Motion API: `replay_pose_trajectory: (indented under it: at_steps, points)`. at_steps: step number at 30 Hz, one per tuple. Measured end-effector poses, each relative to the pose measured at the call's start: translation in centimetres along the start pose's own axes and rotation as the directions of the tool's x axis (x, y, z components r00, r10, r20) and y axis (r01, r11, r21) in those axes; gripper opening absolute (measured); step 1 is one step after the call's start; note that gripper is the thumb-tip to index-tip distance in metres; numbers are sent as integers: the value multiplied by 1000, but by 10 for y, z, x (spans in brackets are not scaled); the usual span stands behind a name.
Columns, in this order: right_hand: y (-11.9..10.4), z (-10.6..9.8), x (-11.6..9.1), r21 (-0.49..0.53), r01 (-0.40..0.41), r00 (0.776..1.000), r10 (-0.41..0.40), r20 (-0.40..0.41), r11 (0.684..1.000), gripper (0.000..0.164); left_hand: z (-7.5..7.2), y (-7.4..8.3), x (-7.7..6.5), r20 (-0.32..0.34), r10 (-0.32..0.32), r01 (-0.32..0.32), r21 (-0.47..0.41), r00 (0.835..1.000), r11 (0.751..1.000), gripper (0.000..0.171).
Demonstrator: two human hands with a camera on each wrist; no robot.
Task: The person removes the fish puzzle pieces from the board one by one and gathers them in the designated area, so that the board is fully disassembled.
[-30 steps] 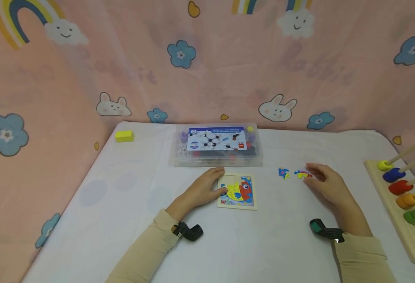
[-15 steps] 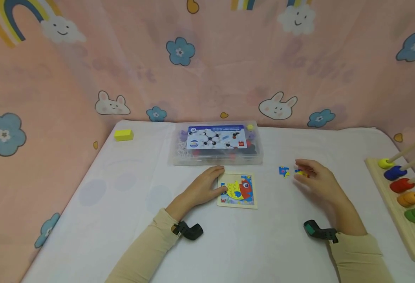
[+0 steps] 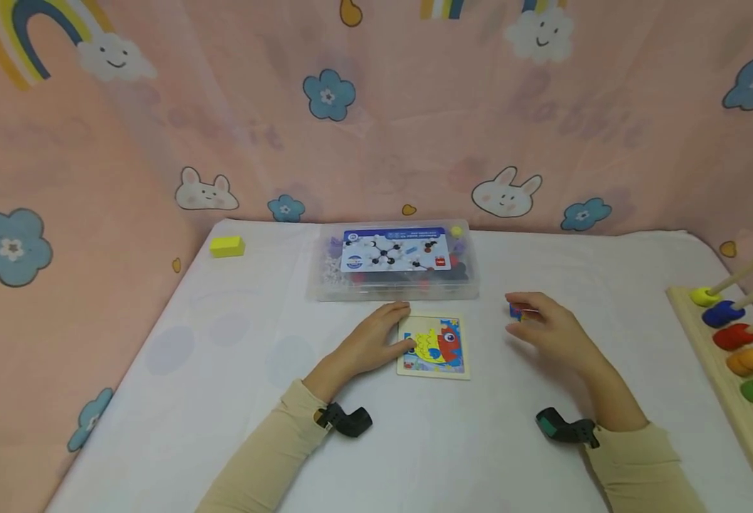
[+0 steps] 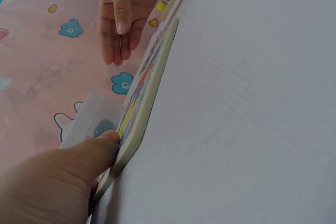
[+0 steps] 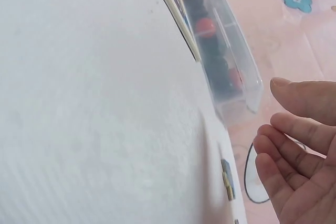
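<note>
Left hand point(image 3: 368, 343) holds flat square wooden fish puzzle point(image 3: 443, 343) by its left edge, thumb on face, probably to keep it still. Right of that hand, small blue-and-yellow jigsaw piece point(image 3: 514, 311) lies on white-covered bench point(image 3: 440, 442), by right hand's fingertips. Right hand point(image 3: 552, 331) holds nothing, fingers loosely bent, likely loose to clear the piece. Versus half-second earlier: right hand farther left; left hand unchanged.

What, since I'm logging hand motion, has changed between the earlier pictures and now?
The right hand moved left, towards the left puzzle piece, now partly hidden behind it. No grasp or release shows. The left hand stays on the board; the box, abacus and yellow block stay put.
</note>
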State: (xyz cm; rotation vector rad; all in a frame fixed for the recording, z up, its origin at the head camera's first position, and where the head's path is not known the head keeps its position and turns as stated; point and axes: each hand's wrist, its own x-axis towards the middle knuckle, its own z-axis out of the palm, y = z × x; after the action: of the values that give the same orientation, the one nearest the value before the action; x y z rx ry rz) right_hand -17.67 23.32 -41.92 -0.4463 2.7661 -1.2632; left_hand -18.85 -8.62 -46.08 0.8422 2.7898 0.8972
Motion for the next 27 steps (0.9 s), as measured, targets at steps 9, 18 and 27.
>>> replay_pose_trajectory:
  at_steps: [9, 18, 27]
  points:
    - [-14, 27, 13, -1, -30, 994, 30, 105, 1000, 53, -1, 1, 1, 5, -3, 3, 9, 1000, 1000, 63]
    - [-28, 49, 26, 5, 1, 982, -2, 187, 1000, 51, -2, 2, 1, 15, -15, 14, 6, 1000, 1000, 64]
    - [-32, 58, 34, -79, 18, 980, -2, 199, 997, 39, -2, 3, 0, 11, -15, 15, -1, 1000, 1000, 63]
